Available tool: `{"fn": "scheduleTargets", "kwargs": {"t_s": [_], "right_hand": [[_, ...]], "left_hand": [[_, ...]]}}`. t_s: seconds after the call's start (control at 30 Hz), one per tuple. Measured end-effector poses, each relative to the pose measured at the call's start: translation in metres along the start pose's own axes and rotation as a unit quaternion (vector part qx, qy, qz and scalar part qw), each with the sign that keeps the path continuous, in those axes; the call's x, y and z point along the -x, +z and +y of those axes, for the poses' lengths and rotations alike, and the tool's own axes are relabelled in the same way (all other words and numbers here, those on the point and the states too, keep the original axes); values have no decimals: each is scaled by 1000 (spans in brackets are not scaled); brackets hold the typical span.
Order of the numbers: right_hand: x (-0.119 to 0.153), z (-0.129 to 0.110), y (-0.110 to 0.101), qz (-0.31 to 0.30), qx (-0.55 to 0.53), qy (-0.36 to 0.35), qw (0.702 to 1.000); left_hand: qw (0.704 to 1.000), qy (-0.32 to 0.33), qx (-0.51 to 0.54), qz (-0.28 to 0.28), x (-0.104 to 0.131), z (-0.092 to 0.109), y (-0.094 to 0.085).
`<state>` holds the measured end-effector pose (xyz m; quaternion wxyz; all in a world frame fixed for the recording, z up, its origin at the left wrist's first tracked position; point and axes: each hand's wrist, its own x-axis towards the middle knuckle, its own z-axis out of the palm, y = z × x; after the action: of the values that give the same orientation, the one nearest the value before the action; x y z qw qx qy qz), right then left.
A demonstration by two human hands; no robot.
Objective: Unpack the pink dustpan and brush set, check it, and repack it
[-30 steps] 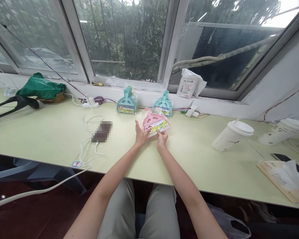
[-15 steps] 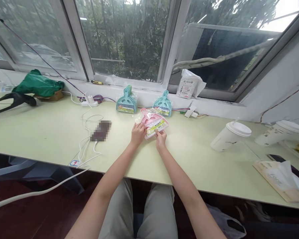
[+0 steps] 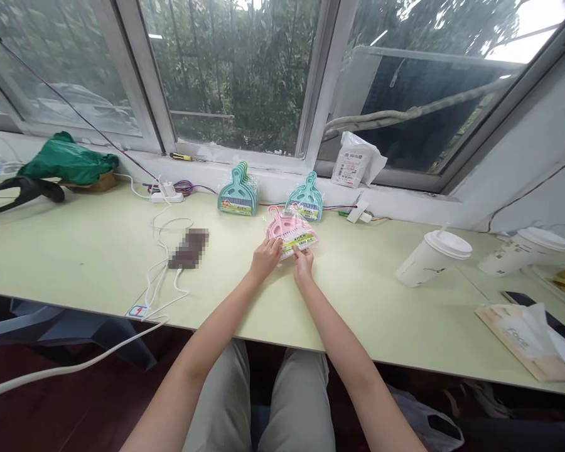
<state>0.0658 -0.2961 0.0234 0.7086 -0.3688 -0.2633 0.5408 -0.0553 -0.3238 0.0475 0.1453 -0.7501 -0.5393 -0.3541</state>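
A pink mini dustpan and brush set (image 3: 289, 229) in clear plastic wrap, with a green and yellow label, is held over the table in front of me. My left hand (image 3: 267, 256) grips its lower left corner with the fingers closed. At the bottom edge my right hand (image 3: 304, 261) pinches the wrap, thumb on top. Behind the pink set stand a stack of teal dustpan sets (image 3: 238, 191) on the left and a smaller teal group (image 3: 306, 198) on the right, both leaning towards the window wall.
White cables and a pixelated dark object (image 3: 188, 249) lie left on the table (image 3: 94, 251). A power strip (image 3: 167, 196) and green bag (image 3: 68, 160) stand farther back. Two white cups (image 3: 433, 257), a tissue pack (image 3: 522, 339) and a phone (image 3: 518, 297) occupy the right.
My left hand has shifted slightly right along the lower left corner of the pink set. The set's lower edge has tilted a little; my right hand stays at the bottom edge.
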Motion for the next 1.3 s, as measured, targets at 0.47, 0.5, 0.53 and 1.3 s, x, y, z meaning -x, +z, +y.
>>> {"fn": "scheduleTargets", "kwargs": {"t_s": [0.47,0.5,0.53,1.3], "right_hand": [[12,0,14,-195,155,16,968],[13,-1,14,-205,160,15,965],[14,-1,15,-213,163,14,963],[18,-11,12,-264,186,45,945]], "left_hand": [[985,-162,-35,-57,-9,-4,-22],[984,-170,-35,-45,-9,-5,-25],[983,-179,-33,-31,-9,-5,-27],[995,-98,21,19,-10,4,-15]]}}
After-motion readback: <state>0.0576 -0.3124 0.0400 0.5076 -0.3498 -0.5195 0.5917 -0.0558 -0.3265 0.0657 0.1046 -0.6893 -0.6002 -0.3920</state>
